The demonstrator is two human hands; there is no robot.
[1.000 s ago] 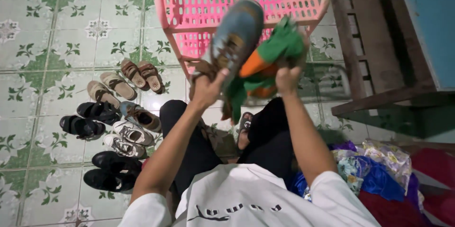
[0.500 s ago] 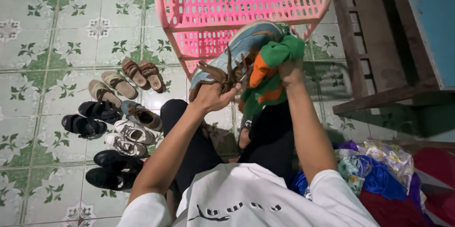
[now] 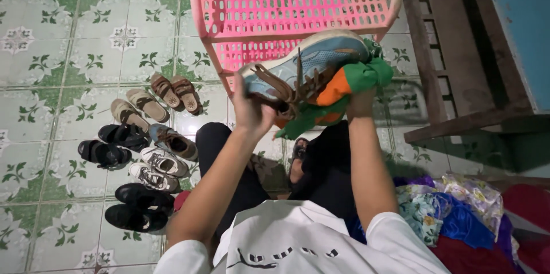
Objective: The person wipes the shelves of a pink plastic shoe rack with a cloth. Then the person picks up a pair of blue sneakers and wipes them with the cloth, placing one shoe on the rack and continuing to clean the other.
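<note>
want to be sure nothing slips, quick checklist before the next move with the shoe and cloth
1. Left hand grips the blue shoe at its laced end: ok.
2. Right hand has the green and orange cloth against the shoe: ok.
3. Brown laces hanging loose: not ok.
4. Pink plastic rack shelf bare behind the shoe: ok.
5. Shoe's far side clean: cannot tell.
6. Shoes on the floor apart from the hands: ok.
</note>
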